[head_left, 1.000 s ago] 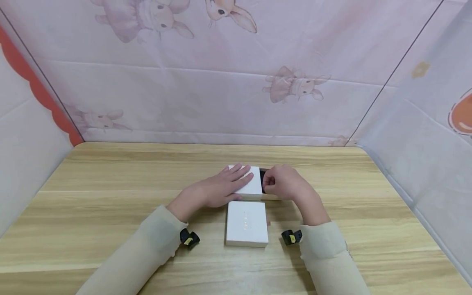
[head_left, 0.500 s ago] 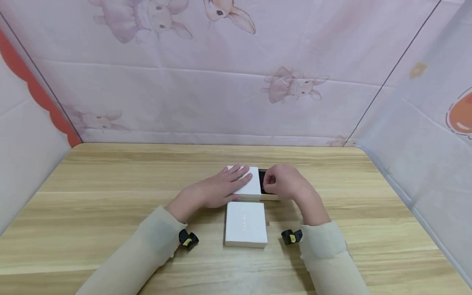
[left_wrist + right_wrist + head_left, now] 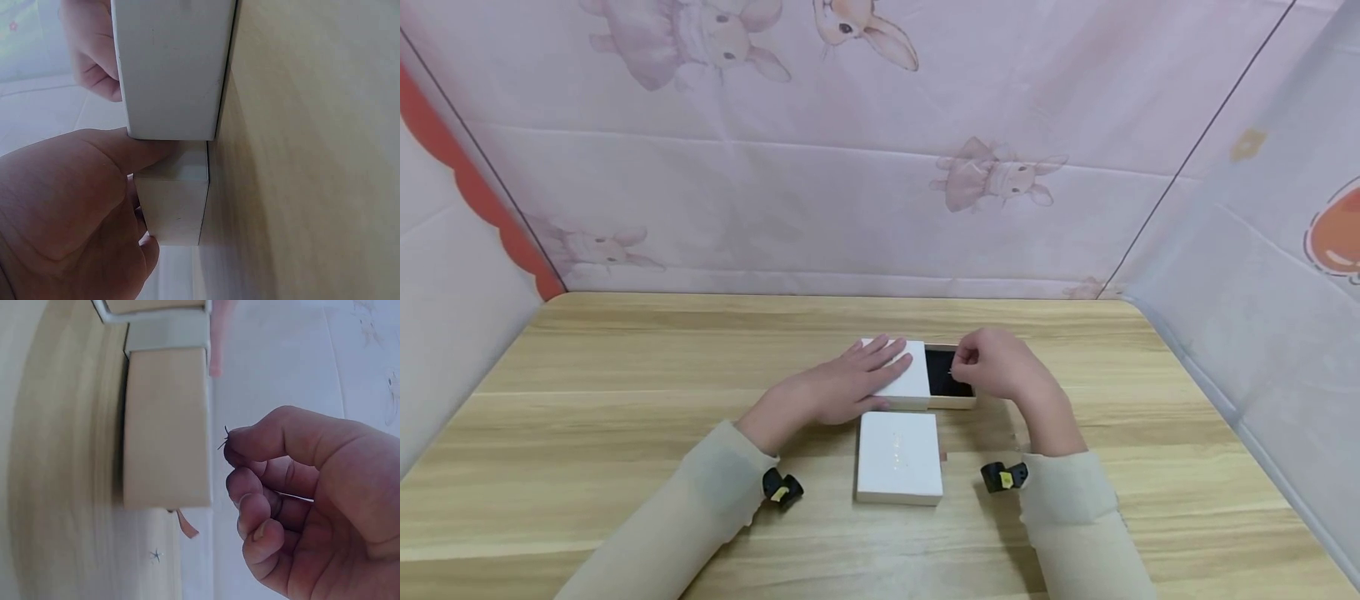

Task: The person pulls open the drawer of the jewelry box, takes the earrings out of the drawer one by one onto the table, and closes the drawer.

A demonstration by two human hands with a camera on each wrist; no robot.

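Observation:
A white sliding box (image 3: 912,379) lies toward the back of the table. My left hand (image 3: 848,385) rests on its cover with straight, spread fingers, the thumb along the near side. The drawer (image 3: 951,403) sticks out to the right, showing a black lining (image 3: 937,371). Over its right part is my right hand (image 3: 1000,365), its thumb and forefinger pinching a tiny thing with thin dark prongs (image 3: 225,439). Most of that thing is hidden by the fingertips. In the right wrist view a ribbon tab (image 3: 187,525) hangs at the drawer's end.
Just in front lies a second white box (image 3: 898,458) with small gold marks and a tab at its right side. A small star-shaped piece (image 3: 156,555) lies on the wooden table (image 3: 662,350). Printed fabric walls (image 3: 820,217) stand behind and at the sides.
My right hand has moved right and slightly up from beside the cover, pinching the tiny pronged thing. More of the black lining now shows. My left hand stays on the cover.

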